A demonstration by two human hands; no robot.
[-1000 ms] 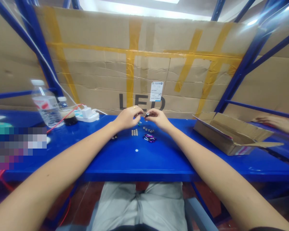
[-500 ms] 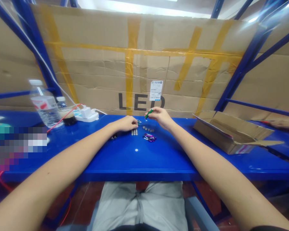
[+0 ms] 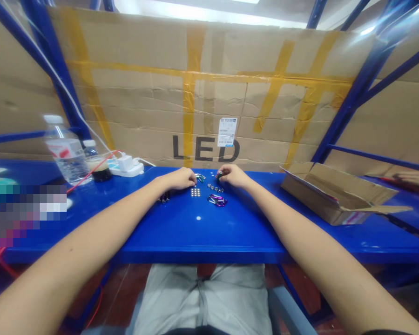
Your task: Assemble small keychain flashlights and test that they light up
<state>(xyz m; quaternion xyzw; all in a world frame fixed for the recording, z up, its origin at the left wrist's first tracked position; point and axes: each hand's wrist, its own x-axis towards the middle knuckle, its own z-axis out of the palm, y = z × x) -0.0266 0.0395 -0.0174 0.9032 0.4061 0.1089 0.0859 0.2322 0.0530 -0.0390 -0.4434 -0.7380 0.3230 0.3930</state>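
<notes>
My right hand (image 3: pixel 233 177) is low over the back of the blue table, its fingers closed round a green carabiner (image 3: pixel 219 175) that is partly hidden. Across from it, my left hand (image 3: pixel 184 178) rests with curled fingers, fingertips down beside a neat block of small silver round pieces (image 3: pixel 195 192). Whatever those fingertips may pinch is too small to make out. Green carabiners (image 3: pixel 200 177) lie between the hands. Nearer me are a loose row of small metal pieces (image 3: pixel 215 188) and purple carabiners (image 3: pixel 217 200). Small dark metal parts (image 3: pixel 165 197) sit below my left wrist.
An open cardboard box (image 3: pixel 310 195) stands at right on the table (image 3: pixel 209 232). At left are a water bottle (image 3: pixel 64 156), a cup of dark liquid (image 3: pixel 100 170) and a white power strip (image 3: pixel 127 167) with cables. Behind is a large cardboard sheet (image 3: pixel 143 107). Another person's hand (image 3: pixel 414 177) shows far right.
My right hand has lowered towards the table with the green carabiner, which is now turned and more hidden. My left hand has shifted slightly left, uncovering more of the silver pieces and green carabiners.
</notes>
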